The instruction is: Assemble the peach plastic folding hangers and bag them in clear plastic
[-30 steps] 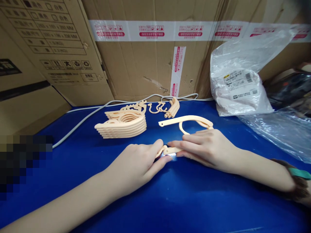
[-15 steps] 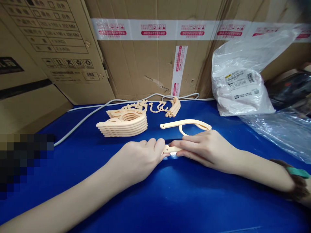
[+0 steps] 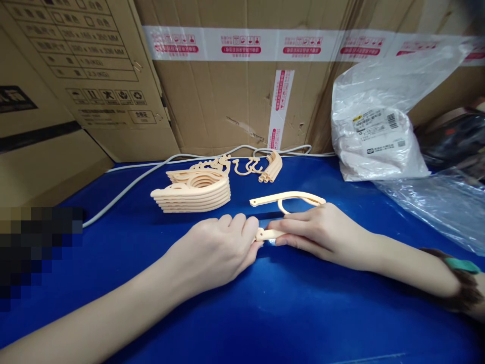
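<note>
Both my hands meet low over the middle of the blue table, at a beige plastic hanger arm with a small hole near its end. My right hand pinches the arm between thumb and fingers, covering its right part. My left hand is closed at the holed end, its curled fingers hiding what lies inside. Just beyond my right hand lies another beige hanger arm, curved and joined to a ring-like loop, partly covered by that hand.
A stack of beige hanger arms stands to the left. Behind it lie small beige hooks and a bundle of short curved pieces. A white cable runs along cardboard boxes. At right sits a plastic bag.
The loose hanger arm beyond my right hand has shifted slightly left and down at its right end. Both hands keep nearly the same place and grip.
</note>
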`<state>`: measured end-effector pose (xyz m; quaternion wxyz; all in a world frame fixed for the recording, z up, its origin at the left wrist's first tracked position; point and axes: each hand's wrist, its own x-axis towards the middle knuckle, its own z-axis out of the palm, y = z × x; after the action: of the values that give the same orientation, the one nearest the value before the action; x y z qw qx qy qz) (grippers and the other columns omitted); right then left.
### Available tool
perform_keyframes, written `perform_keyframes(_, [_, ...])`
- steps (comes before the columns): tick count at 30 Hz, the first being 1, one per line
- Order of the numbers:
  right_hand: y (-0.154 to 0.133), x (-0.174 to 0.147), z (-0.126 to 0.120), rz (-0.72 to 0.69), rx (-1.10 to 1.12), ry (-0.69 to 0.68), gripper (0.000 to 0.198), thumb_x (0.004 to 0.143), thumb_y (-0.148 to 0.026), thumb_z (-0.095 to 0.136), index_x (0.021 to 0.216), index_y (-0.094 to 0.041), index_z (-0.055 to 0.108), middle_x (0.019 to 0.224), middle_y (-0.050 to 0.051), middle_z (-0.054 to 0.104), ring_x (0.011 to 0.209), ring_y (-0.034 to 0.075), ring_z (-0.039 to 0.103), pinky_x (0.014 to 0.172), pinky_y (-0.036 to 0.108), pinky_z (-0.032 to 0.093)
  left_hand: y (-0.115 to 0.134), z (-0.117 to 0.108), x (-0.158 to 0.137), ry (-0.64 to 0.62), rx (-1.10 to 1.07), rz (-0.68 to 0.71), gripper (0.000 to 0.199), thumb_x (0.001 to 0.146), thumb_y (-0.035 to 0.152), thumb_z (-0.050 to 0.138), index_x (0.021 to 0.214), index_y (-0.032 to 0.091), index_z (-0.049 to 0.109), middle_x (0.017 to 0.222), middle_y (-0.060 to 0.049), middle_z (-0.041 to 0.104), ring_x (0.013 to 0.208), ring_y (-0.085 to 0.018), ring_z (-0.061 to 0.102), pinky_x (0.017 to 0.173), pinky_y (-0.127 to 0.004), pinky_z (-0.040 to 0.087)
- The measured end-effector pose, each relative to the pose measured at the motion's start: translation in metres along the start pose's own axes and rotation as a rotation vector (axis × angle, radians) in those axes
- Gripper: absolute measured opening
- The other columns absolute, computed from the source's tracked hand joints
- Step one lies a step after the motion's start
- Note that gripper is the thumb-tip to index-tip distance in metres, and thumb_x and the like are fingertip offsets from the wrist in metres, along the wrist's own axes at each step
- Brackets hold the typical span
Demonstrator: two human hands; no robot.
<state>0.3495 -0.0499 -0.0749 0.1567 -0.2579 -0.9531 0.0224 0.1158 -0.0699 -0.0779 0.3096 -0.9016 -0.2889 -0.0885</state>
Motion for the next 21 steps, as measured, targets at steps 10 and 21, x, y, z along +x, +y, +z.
perform_keyframes(10, [-0.002, -0.002, 0.002, -0.016, -0.113, 0.016, 0.032, 0.101, -0.032, 0.042, 0.118, -0.019, 0.066, 0.092, 0.004, 0.074, 0.068, 0.015, 0.068, 0.058, 0.025, 0.043, -0.003, 0.004, -0.001, 0.024, -0.265, -0.062, 0.027, 0.097, 0.025, 0.034, 0.073, 0.02, 0.046, 0.056, 0.003, 0.054, 0.047, -0.014, 0.056, 0.044, -0.028, 0.028])
perform_keyframes(21, [-0.004, -0.003, 0.002, -0.03, -0.15, 0.05, 0.032, 0.102, -0.032, 0.04, 0.115, -0.019, 0.066, 0.082, 0.002, 0.072, 0.063, 0.014, 0.067, 0.056, 0.025, 0.041, -0.003, 0.012, -0.003, 0.044, -0.361, -0.093, 0.027, 0.097, 0.027, 0.034, 0.073, 0.021, 0.043, 0.056, 0.004, 0.054, 0.047, -0.013, 0.056, 0.044, -0.028, 0.024])
